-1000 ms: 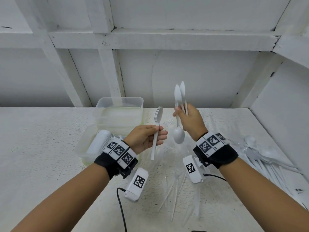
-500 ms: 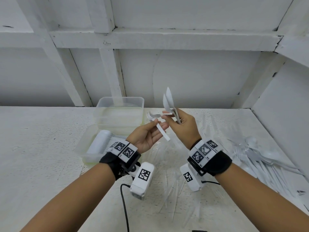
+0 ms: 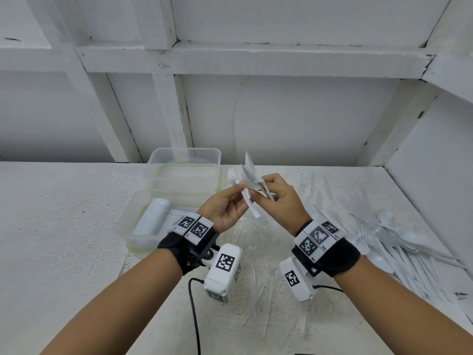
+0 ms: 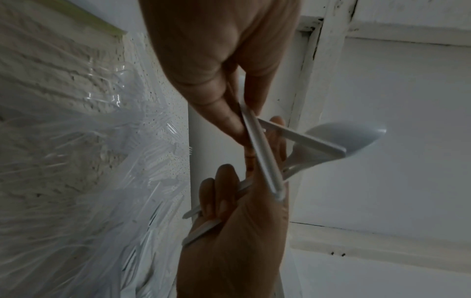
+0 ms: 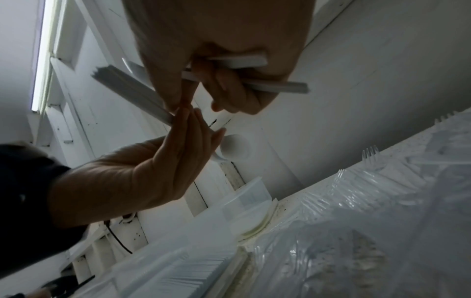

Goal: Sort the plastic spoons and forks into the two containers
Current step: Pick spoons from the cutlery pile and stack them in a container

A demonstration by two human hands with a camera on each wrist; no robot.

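My left hand [image 3: 226, 208] pinches a white plastic fork [image 3: 249, 204] by its handle, tines pointing up and left, handle end hanging down. My right hand [image 3: 280, 201] grips two white spoons [image 3: 249, 172] by their handles, bowls up. The hands meet above the table, and my right thumb and forefinger touch the fork's handle [image 5: 132, 92]. In the left wrist view a spoon bowl [image 4: 346, 139] juts out past the crossed fork handle [image 4: 262, 159]. The spoon handles [image 5: 277, 86] stick out of my right fist. A clear tub [image 3: 184, 160] stands at the back; a nearer tub [image 3: 129, 224] holds a nested row of white cutlery [image 3: 160, 219].
A loose heap of white spoons [image 3: 414, 249] lies along the right wall. Clear plastic forks [image 3: 268, 275] are scattered over the table under my hands. A black cable [image 3: 194, 319] runs off the front edge. White wall framing closes the back and the right.
My hands have come together. The fork has tipped from upright to slanting, tines to the left. The spoons have leaned left with it, and my right fingertips now reach the fork's handle.
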